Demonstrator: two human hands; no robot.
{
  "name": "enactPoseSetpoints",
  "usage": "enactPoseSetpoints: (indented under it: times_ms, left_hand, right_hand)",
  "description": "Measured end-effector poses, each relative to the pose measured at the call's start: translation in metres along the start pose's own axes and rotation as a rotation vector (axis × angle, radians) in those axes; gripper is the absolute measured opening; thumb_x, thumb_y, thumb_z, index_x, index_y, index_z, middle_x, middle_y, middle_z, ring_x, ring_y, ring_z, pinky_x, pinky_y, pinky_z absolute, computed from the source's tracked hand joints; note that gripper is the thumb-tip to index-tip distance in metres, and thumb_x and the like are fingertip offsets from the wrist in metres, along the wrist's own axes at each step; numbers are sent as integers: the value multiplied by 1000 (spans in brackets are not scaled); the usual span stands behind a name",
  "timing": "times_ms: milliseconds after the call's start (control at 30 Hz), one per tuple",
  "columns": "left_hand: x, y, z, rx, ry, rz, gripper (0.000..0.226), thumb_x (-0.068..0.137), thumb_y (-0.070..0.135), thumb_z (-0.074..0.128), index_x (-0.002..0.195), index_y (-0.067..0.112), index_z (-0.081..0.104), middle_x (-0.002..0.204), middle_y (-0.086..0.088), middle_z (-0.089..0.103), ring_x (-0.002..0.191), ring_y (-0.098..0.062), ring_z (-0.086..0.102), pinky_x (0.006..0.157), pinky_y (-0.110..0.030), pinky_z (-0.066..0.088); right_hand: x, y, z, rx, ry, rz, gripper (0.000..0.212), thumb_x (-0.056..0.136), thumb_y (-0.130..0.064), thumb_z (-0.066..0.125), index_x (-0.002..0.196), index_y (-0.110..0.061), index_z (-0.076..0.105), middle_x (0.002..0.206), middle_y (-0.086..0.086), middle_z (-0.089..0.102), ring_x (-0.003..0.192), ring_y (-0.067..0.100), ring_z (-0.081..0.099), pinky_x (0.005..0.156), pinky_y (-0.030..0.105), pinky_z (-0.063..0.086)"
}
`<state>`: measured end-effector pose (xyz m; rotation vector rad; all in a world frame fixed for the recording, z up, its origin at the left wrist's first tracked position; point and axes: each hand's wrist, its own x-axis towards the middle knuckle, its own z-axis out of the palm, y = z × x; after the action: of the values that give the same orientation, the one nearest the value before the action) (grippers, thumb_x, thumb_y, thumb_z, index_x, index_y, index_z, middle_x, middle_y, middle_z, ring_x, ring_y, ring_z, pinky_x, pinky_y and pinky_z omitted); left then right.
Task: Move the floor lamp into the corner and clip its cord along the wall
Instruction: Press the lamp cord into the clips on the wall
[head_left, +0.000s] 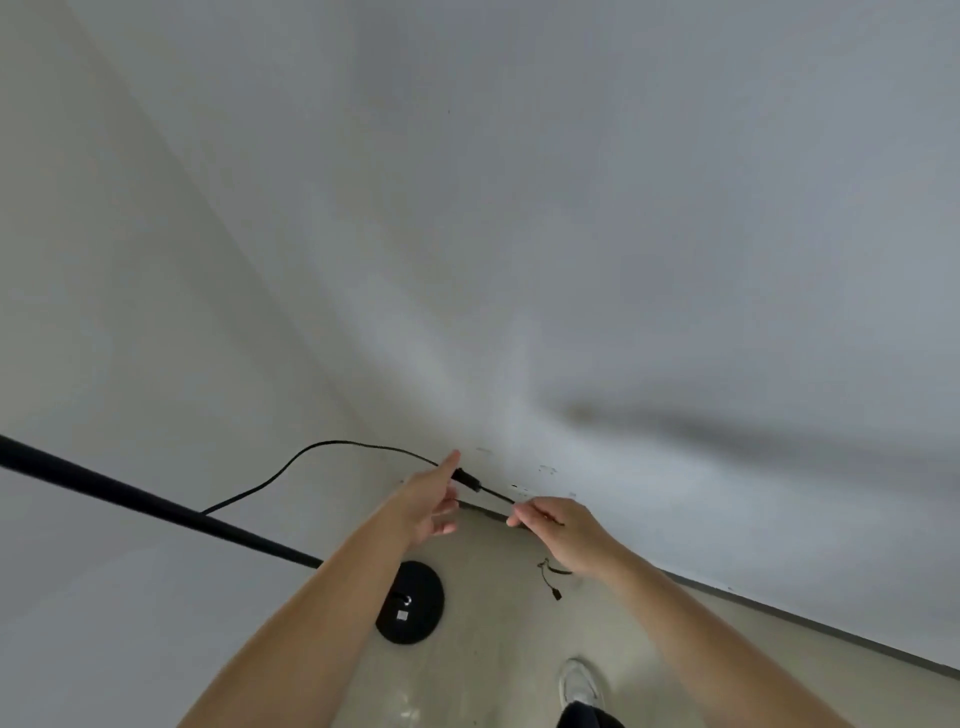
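The floor lamp stands at left near the corner, pole (156, 506) leaning across the view, round base (415, 605) on the floor; placement appears done. The cord (311, 449) loops right to the left hand (434, 499) and right hand (563, 530), fingers pinching it taut against the white wall (623, 260); no clip is visible, so clipping remains; a loose piece (553, 577) lies on the beige floor (493, 665).

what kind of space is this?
Likely a bare indoor room corner: two plain white walls meeting over a beige floor, with a floor lamp's black round base and cord there.
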<state>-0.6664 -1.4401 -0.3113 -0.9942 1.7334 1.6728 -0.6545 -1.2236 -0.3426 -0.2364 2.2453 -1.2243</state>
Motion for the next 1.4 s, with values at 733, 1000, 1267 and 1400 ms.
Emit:
enactPoseSetpoints:
  times_ms: [733,1000,1267,1400]
  left_hand:
    - [155,-40,20,-322,-67,196,21,89,31,69,102,14,69,105,-4,69,80,-15,56,63,-28,39]
    - [276,-117,44,-225,-65,279,18,95,19,59,98,8,73,86,-6,72,73,-15,59,70,-28,48]
    - [374,-148,45,-235,56,607,13,89,21,68,92,9,73,80,-8,70,72,-15,62,71,-30,52]
    - [408,-165,58,-189,76,708,13,88,16,71,95,6,74,82,-8,71,72,-14,64,73,-29,56]
  right_hand:
    - [82,140,65,52,269,124,24,98,-42,50,90,-30,69,56,-8,40,49,6,36,54,29,30]
    - [195,228,116,101,211,97,23,97,-48,49,95,-33,66,59,-16,53,59,3,50,62,27,41]
    - [265,323,152,191,290,124,40,91,-59,49,87,-25,70,74,6,69,65,20,62,63,33,46]
    - [306,331,160,220,366,27,27,94,-50,53,79,-34,69,55,-13,56,55,12,49,58,31,39]
